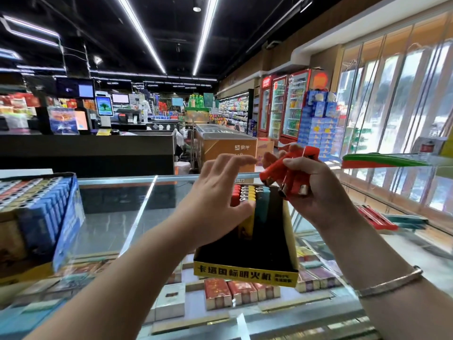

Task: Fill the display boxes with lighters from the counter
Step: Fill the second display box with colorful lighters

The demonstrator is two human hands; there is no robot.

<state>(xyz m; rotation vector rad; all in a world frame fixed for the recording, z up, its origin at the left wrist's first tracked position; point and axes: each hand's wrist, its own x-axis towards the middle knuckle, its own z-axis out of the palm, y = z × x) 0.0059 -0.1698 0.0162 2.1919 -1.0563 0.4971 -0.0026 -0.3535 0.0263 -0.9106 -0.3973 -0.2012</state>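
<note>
The glass tabletop [117,212] fills the lower view, and packets beneath it show only dimly through reflections. At the left edge a blue display box [44,217] of lighters is cut off by the frame, its contents blurred. In the middle stands the yellow-and-black display box [245,271], only its far end filled with upright red, yellow and teal lighters [255,200] — partly hidden behind the left hand [215,204], which hovers over them with fingers spread and straight, holding nothing. The right hand [316,187] is raised beside it, fingers curled round a bunch of orange-red lighters [289,173]; how many cannot be told. More lighters [375,218] lie blurred on the tabletop at far right.
</note>
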